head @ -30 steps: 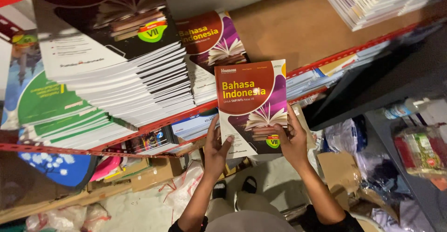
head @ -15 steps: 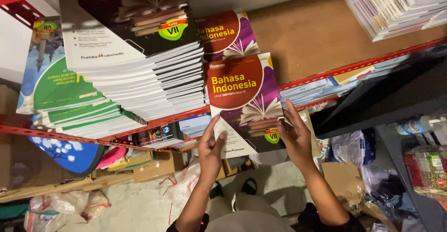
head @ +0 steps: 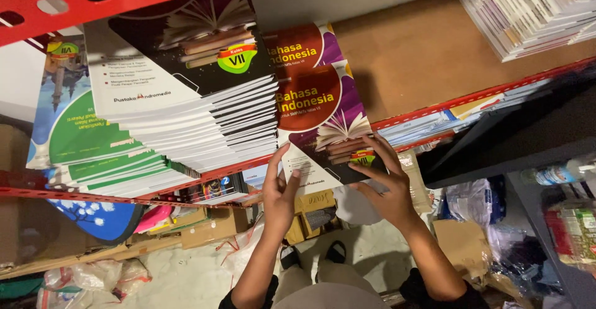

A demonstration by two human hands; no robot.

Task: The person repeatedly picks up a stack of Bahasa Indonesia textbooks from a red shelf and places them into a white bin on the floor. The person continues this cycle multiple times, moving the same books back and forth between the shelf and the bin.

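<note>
A stack of textbooks (head: 323, 120) with red and purple covers and an open-book picture rests on a wooden shelf board (head: 422, 54), its near end sticking out over the red shelf rail (head: 472, 95). My left hand (head: 280, 191) presses against the stack's near left corner, fingers up along its edge. My right hand (head: 385, 182) is flat on the near right corner of the top cover. Behind this stack lies another pile of the same books (head: 301, 45). A tall pile of dark-covered books (head: 186, 92) stands directly to the left.
Green-covered books (head: 93, 147) are piled at the far left. White-edged books (head: 528, 11) sit at the top right. A lower shelf holds thin books (head: 217, 188). On the floor lie cardboard boxes (head: 205, 228) and plastic bags (head: 472, 197). A dark shelf unit (head: 528, 135) stands right.
The red and purple stack has slid farther onto the shelf board, toward the pile behind it. Both hands followed it upward and now press on its near corners.
</note>
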